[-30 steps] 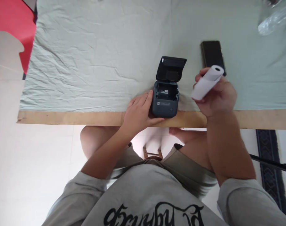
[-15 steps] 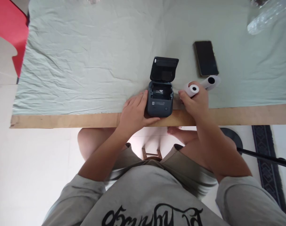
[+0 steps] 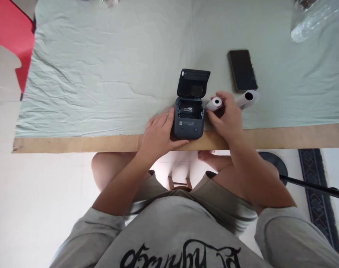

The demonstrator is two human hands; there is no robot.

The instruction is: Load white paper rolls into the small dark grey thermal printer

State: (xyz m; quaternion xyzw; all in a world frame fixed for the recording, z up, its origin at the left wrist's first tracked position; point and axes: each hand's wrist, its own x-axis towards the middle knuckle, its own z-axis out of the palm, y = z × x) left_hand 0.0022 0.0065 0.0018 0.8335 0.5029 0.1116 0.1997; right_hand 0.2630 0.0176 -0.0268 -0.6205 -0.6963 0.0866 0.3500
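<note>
Closest to you is your grey shirt [image 3: 169, 219] with its black lettering, and past it a wooden stool [image 3: 179, 183] shows partly between your knees. On the floor to your right are a black round base [image 3: 272, 162] with a pole and a dark patterned mat [image 3: 316, 190].

Next comes the bare wooden edge [image 3: 74, 144] of the table. The dark blue printer [image 3: 188, 128] stands upright there, its front end over the wood and the rest on the pale green cloth [image 3: 102, 67]. Your left hand [image 3: 159, 134] lies open against the printer's left side, fingers extended and thumb along the near edge. Your right hand [image 3: 227, 117] grips the small white roll [image 3: 213, 104] between thumb and fingers, just beside the printer's right side, with its round end and dark core facing up.

The printer's compartment [image 3: 190, 107] is uncovered, and its black lid [image 3: 193, 83] is swung back on the far side. Just beyond your right hand, a larger white roll [image 3: 243, 99] lies on the cloth near the close end of a dark phone [image 3: 242, 70]. Farthest off, at the upper right, is some clear plastic [image 3: 304, 30].
</note>
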